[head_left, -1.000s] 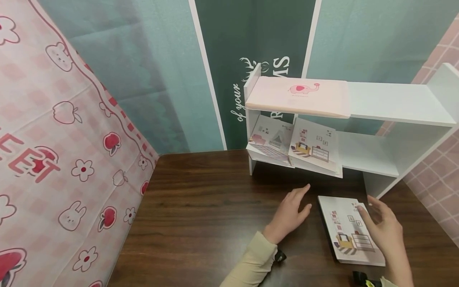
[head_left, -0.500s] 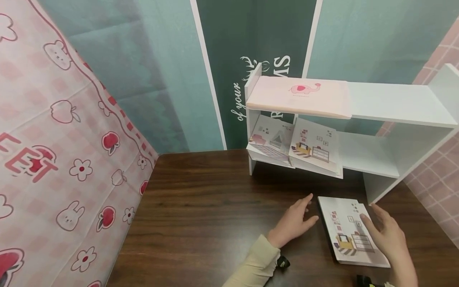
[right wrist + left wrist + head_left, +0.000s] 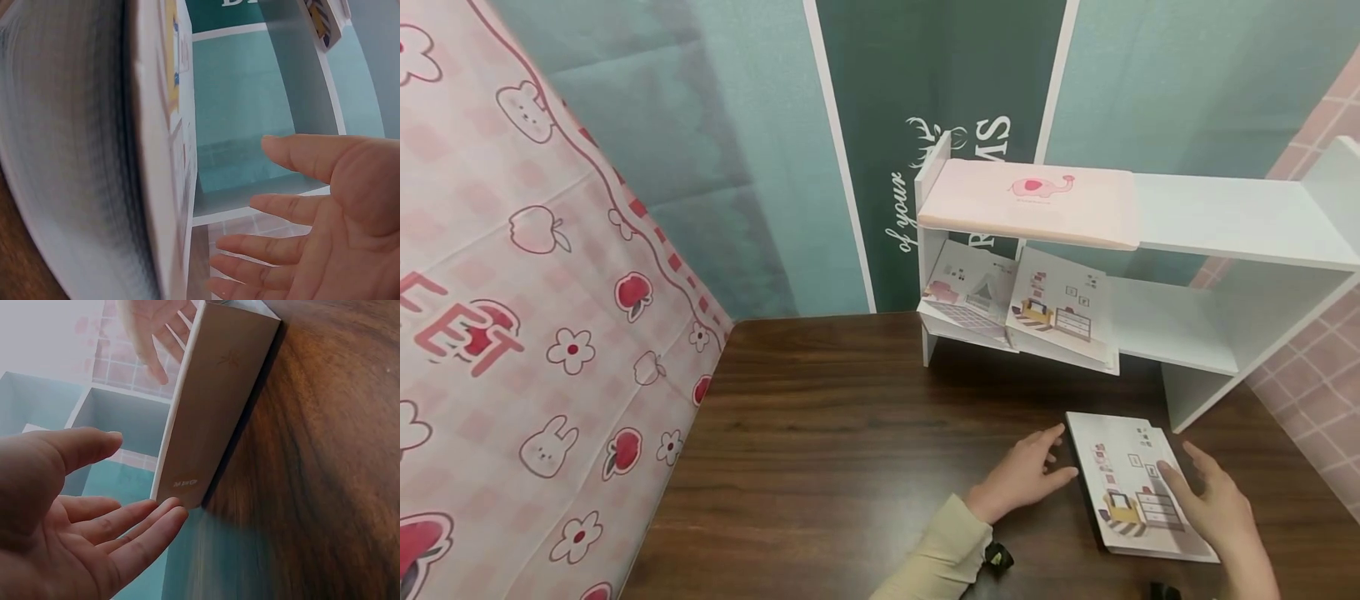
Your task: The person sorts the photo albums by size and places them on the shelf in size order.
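A thick book (image 3: 1142,492) with a pale cover lies on the brown table; drawings of a yellow chair and a drawer cabinet decorate it. My left hand (image 3: 1018,477) is at its left side, fingers extended and thumb apart. In the left wrist view, the fingertips (image 3: 172,509) come right up to the book's spine (image 3: 215,406). On the other side, my right hand (image 3: 1217,504) is held beside the right edge, its thumb overlapping the cover in the head view. The right wrist view shows those fingers (image 3: 262,250) spread, apart from the page edges (image 3: 69,150).
Behind the book stands a white two-level shelf (image 3: 1240,212). Two illustrated books, one with a tent (image 3: 973,287) and one with a cabinet (image 3: 1060,304), lean on its lower level. A pink elephant-print item (image 3: 1030,200) lies on top. A patterned cloth (image 3: 572,350) hangs at the left.
My left hand has moved right and toward me, closer to the book's left edge. My right hand has shifted slightly right and toward me. The books on the shelf stay put.
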Demonstrator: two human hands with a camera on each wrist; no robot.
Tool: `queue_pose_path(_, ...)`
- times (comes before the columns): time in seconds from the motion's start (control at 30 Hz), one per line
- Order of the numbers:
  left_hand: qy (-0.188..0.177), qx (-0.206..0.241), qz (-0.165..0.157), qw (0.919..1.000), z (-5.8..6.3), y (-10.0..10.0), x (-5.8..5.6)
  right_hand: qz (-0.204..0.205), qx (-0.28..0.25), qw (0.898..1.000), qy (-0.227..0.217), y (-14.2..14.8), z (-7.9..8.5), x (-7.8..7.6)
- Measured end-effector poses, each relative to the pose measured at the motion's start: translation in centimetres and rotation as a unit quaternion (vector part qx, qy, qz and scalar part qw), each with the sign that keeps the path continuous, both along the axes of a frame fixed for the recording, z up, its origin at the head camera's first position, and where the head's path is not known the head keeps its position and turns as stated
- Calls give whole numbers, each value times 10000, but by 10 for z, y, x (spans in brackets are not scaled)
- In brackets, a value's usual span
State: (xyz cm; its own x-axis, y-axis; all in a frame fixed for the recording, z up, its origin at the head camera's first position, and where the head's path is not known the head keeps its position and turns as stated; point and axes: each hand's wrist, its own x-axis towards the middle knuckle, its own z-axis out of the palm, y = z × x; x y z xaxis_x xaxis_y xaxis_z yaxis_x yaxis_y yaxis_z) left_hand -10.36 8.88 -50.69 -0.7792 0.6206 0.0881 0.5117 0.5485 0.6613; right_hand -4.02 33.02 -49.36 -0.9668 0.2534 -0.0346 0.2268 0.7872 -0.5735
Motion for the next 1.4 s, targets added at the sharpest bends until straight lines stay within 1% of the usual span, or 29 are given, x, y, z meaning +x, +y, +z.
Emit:
queue_pose_path(0.1, 114, -205, -36, 9997, 0, 2, 1, -17, -21, 9999, -137, 1, -1, 0)
queue_pose_path(0.2, 129, -354, -36, 9993, 0, 3, 1, 8, 6, 9998, -197, 3, -2, 1)
queue_pose_path(0.33, 17, -487, -36, 9988, -1, 4, 2, 77, 84, 9993, -352, 5, -4, 2)
queue_pose_path(0.5, -123, -610, -91, 9980, -4, 5, 2, 133, -21, 9965, -821, 8, -5, 2)
queue_pose_path(0.57, -246, -593, -130, 9979, -6, 5, 1, 160, -91, 9953, -954, 9, -6, 2)
queue_pose_path(0.77, -693, -585, -356, 9952, -10, 6, -1, 178, -172, 9939, -1079, 10, -10, 5)
queue_pose_path(0.83, -792, -609, -404, 9942, -11, 7, -2, 197, -166, 9935, -1108, 11, -12, 6)
queue_pose_path(0.97, -919, -597, -481, 9928, -13, 9, -2, 183, -86, 9956, -912, 12, -15, 8)
queue_pose_path(1.17, -1062, -523, -609, 9911, -15, 15, -1, 135, -24, 9965, -819, 16, -16, 9)
queue_pose_path(1.27, -1067, -499, -581, 9913, -15, 17, 0, 74, -18, 9964, -848, 19, -17, 9)
queue_pose_path(1.4, -1089, -441, -565, 9915, -15, 18, 0, 17, -127, 9943, -1056, 24, -18, 9)
